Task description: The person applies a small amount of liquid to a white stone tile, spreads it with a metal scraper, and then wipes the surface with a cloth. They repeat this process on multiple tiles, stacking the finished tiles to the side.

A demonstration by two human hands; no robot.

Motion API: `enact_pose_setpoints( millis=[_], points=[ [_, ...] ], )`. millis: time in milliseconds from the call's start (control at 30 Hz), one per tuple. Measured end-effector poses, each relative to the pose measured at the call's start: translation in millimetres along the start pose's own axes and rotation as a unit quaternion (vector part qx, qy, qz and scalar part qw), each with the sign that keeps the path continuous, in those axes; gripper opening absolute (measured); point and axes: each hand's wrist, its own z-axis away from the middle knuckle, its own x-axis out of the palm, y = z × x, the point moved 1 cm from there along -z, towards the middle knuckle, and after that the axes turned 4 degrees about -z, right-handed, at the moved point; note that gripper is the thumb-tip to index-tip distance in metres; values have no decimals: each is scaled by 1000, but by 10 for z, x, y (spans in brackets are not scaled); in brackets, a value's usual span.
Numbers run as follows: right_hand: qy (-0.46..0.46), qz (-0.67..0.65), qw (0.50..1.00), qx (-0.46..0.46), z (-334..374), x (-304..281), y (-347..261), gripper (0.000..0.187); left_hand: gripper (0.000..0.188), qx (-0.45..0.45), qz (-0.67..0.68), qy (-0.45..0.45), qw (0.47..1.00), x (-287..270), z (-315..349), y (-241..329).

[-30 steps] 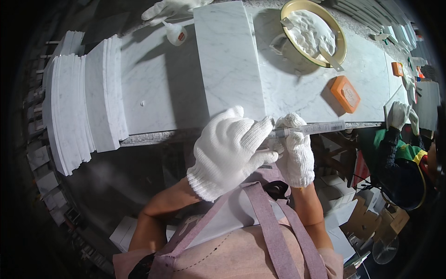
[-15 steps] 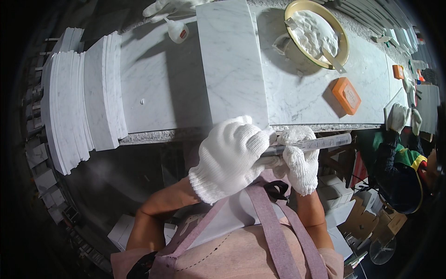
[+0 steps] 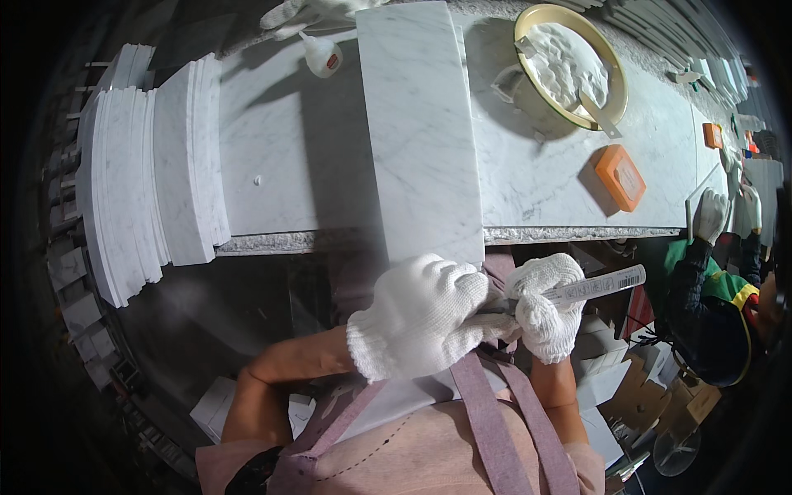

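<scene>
In front of my body, my white-gloved right hand (image 3: pixel 547 318) is closed around a slim grey-white tube (image 3: pixel 606 285) with a printed label. The tube's labelled end sticks out to the right. My left hand (image 3: pixel 421 322), also gloved, is curled shut at the tube's other end, where a short grey part shows between the gloves; its fingertips are mostly hidden. A long grey-veined marble slab (image 3: pixel 421 132) lies across the bench, its near end jutting past the front edge and meeting my left glove.
Stacked marble strips (image 3: pixel 124 190) stand at the left. A cream-rimmed bowl (image 3: pixel 620 87) of white paste holds putty knives (image 3: pixel 600 114). Near it lies an orange block (image 3: pixel 620 178). A white squeeze bottle (image 3: pixel 322 58) and gloves (image 3: pixel 318 12) sit far back. At right, a co-worker's gloved hands (image 3: pixel 714 214) work.
Both hands have moved nearer my body and slightly right, with the tube. The near end of the slab, earlier covered by my left glove, shows further out past the bench edge.
</scene>
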Motion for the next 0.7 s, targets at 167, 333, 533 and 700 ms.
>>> enact_pose_setpoints(
  millis=[167, 333, 533, 700],
  points=[
    [12, 0, 997, -74, 49, 52, -27, 27, 42, -34, 33, -43, 998, 13, -16, 55],
    [37, -196, 945, -261, -200, -73, -217, 22, 51, -124, 169, -136, 968, -187, 29, -12],
    [181, 81, 939, -281, -305, -396, -350, 24, 37, -54, 114, 57, 990, -310, 83, -168],
    [139, -48, 952, -269, -566, 24, -129, 44, 40, 72, -259, 138, 953, -260, -496, -664]
  ],
)
